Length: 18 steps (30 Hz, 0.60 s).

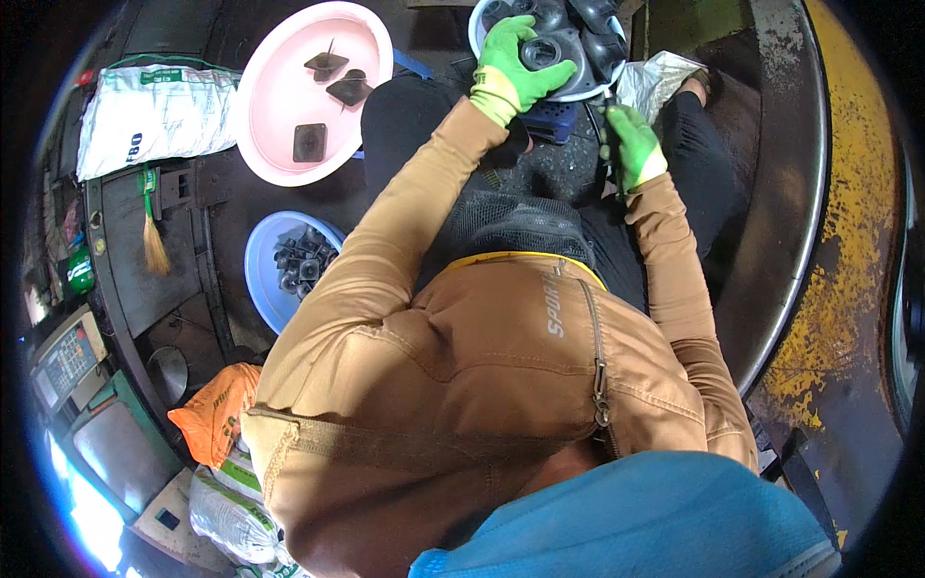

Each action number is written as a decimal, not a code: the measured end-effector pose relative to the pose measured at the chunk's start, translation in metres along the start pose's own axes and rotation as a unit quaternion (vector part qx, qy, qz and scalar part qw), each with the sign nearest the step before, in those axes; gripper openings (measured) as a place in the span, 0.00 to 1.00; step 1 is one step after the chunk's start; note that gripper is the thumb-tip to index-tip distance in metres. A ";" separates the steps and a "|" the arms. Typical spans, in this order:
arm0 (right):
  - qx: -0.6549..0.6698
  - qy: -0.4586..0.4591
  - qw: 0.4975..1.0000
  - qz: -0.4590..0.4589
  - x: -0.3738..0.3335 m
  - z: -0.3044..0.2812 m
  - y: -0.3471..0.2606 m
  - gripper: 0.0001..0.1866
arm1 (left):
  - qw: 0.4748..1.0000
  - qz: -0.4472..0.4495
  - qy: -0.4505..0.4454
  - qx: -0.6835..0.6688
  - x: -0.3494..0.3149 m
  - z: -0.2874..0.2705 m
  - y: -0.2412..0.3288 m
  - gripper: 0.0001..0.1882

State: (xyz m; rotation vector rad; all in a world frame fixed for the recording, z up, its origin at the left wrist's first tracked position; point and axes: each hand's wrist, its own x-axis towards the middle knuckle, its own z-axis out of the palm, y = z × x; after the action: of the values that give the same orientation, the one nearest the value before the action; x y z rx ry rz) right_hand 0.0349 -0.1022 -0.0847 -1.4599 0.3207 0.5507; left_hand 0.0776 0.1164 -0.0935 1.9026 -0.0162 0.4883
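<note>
Both hands wear bright green knit gloves, the left glove (511, 67) with a yellowish cuff, the right glove (634, 144) plain green. A tan zip jacket (462, 385) with long sleeves covers arms and chest. Dark trousers (405, 125) cover the legs.

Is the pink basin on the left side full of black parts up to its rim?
No, the pink basin holds only three flat black parts on its bottom, and most of its inside is bare.
</note>
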 end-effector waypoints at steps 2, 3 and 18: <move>-0.157 0.041 0.972 -0.169 -0.002 0.016 0.008 0.20 | 0.999 0.030 0.004 -0.043 -0.008 -0.013 0.034 0.40; -0.161 -0.038 0.965 -0.205 -0.002 0.019 0.008 0.21 | 0.995 -0.007 -0.020 -0.101 -0.014 -0.015 0.052 0.37; -0.220 0.049 0.852 -0.472 -0.027 0.048 -0.024 0.18 | 0.985 0.016 -0.028 -0.169 -0.041 0.004 0.126 0.31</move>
State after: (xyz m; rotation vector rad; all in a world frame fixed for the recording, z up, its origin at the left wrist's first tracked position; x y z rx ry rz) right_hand 0.0189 -0.0591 -0.0452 -1.8676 -0.4859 -0.2817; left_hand 0.0110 0.0551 0.0037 1.5832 -0.1572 0.4226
